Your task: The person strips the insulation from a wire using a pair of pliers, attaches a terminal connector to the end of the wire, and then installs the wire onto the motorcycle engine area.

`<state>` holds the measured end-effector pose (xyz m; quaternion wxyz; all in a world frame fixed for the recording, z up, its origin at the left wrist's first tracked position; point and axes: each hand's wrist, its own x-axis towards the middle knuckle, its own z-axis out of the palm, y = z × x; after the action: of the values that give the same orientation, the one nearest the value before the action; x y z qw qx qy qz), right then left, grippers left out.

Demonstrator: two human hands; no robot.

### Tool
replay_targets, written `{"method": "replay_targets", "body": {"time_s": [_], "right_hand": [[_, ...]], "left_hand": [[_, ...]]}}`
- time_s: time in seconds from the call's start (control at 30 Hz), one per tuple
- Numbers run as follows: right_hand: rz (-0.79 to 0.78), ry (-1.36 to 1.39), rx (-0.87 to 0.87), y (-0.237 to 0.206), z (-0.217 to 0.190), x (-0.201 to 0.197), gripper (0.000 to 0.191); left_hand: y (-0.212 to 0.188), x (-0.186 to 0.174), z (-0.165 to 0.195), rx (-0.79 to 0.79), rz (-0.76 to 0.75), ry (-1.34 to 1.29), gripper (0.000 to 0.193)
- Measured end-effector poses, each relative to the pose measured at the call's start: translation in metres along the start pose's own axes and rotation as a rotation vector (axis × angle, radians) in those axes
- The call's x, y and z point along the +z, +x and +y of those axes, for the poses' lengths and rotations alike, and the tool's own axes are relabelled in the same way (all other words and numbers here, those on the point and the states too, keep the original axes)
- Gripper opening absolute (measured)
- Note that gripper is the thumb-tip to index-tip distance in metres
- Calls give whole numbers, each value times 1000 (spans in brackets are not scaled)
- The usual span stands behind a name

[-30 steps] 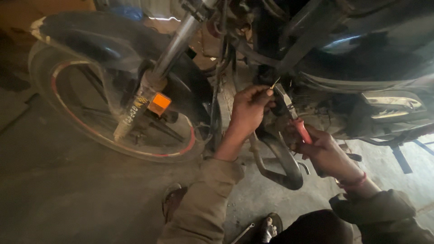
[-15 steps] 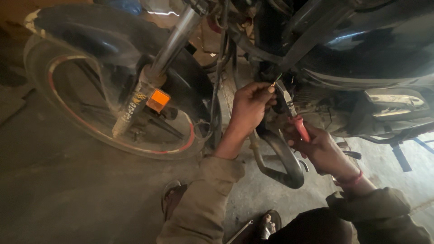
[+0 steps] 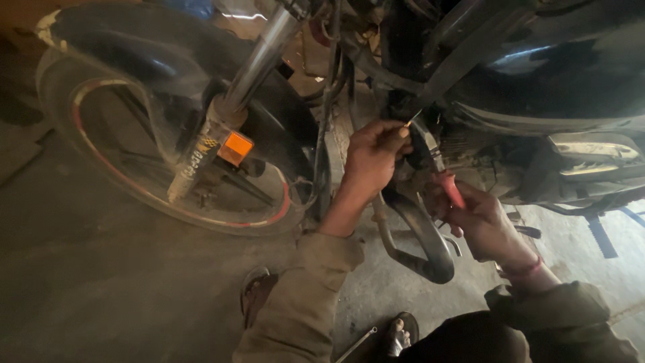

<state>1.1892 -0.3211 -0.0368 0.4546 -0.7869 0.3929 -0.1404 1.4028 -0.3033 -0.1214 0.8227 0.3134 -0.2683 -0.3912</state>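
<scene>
Gripping red-handled pliers (image 3: 440, 171) in right hand (image 3: 480, 222)

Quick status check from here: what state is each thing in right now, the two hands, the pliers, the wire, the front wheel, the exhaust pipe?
Left hand: closed, pinching a thin wire.
Wire: held at its end, tip bare, by the engine.
Right hand: closed around the pliers' red handles.
Pliers: held up, nose toward the wire; jaws too dark to judge.
Front wheel: mounted, on the floor.
Exhaust pipe: attached, curving down below the hands.
</scene>
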Motion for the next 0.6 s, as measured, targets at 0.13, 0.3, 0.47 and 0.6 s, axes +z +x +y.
{"method": "replay_targets", "body": {"time_s": [0.13,0.3,0.47,0.6], "right_hand": [[-149,266,-1,-2,-1,-1,44],[-122,168,37,-8,-4,1,53],[-143,169,63,-11,-18,1,54],[-113,-11,139,-15,-27,-5,57]], "left_hand": [[-3,2,7,48,-45,-81,19],[-16,7,27,217,79,335,15],[-26,14,41,373,163,560,15],[-27,18,41,386,128,456,15]]}}
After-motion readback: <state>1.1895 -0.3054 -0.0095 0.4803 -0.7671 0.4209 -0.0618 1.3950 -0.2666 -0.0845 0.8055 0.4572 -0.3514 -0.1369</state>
